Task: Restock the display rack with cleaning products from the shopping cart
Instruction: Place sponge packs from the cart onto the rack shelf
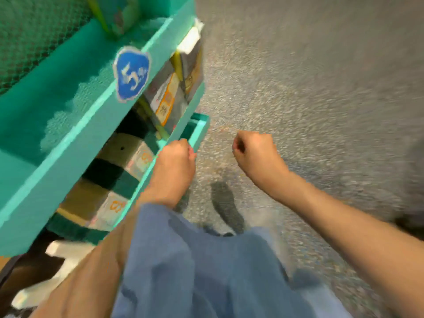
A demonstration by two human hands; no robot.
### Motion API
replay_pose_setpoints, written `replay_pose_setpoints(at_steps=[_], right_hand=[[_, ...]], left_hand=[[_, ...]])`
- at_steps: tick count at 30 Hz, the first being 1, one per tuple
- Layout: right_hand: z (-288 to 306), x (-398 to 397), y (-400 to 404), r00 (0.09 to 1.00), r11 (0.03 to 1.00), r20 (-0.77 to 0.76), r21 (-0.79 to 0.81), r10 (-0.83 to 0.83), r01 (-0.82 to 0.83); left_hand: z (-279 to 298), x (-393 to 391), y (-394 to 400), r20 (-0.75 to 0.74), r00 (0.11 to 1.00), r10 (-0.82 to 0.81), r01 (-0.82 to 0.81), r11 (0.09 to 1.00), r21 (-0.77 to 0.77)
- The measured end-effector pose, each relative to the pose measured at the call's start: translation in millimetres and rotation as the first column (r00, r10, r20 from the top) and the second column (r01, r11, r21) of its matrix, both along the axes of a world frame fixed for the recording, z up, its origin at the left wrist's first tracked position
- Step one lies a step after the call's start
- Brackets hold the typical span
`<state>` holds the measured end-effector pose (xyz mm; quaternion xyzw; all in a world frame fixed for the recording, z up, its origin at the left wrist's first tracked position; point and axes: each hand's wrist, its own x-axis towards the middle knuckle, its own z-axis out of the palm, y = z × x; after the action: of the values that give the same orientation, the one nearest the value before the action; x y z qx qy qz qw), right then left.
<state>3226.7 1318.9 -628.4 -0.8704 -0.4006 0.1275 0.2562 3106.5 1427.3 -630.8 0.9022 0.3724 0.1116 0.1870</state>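
A: Evidently the person stands close against the rack (68,125), looking almost straight down. The left hand (174,161) sits at the front lip of a lower shelf, fingers curled; whether it grips the lip or merely rests beside it cannot be told — the frame is blurred.

B: And the right hand (252,152)?

A: It hangs over bare floor (321,88), curled into a loose fist, holding nothing visible. Neither hand carries a product.

B: Where is the stock?

A: Boxes (167,99) already stand on the shelf above the left hand, and more boxes (128,154) lie in the tier beside it. The cart is not in view, so the supply is somewhere outside the frame.

B: Why that posture?

A: Probably a pause between loads — judged from the empty hands, the next step is likely to fetch another item.

B: Obstructions?

A: The projecting shelf lips crowd the left forearm. A blue sticker (132,74) marks the upper lip. The person's blue garment (195,271) and dark shoe (227,207) fill the lower view.
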Motion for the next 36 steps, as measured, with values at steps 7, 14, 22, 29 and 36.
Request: replay_pose_setpoints(at_steps=[7,14,22,29,36], right_hand=[[170.0,35.2,-71.2,0.955,0.957,-0.066,-0.053,-0.290,0.286],[388.2,27.2,-165.4,0.787,0.797,-0.157,-0.006,-0.597,0.604],[587.5,-3.9,-284.2,0.531,0.517,-0.116,0.131,-0.839,0.846],[647.3,-53.8,-398.8,0.248,0.195,-0.205,0.248,-0.947,0.949],[653.8,-93.4,-518.9,-0.055,-0.150,-0.351,0.249,-0.935,0.957]], left_hand=[[170.2,73.4,-47.4,-0.096,0.966,-0.239,0.236,0.971,-0.041],[387.0,109.9,-124.6,-0.027,0.883,-0.468,0.468,0.884,-0.023],[595.8,128.8,-254.9,0.066,0.696,-0.715,0.716,0.698,0.000],[652.8,130.5,-379.2,0.108,0.475,-0.874,0.876,0.481,0.043],[648.5,138.8,-505.7,0.135,0.267,-0.954,0.964,0.264,-0.037]])
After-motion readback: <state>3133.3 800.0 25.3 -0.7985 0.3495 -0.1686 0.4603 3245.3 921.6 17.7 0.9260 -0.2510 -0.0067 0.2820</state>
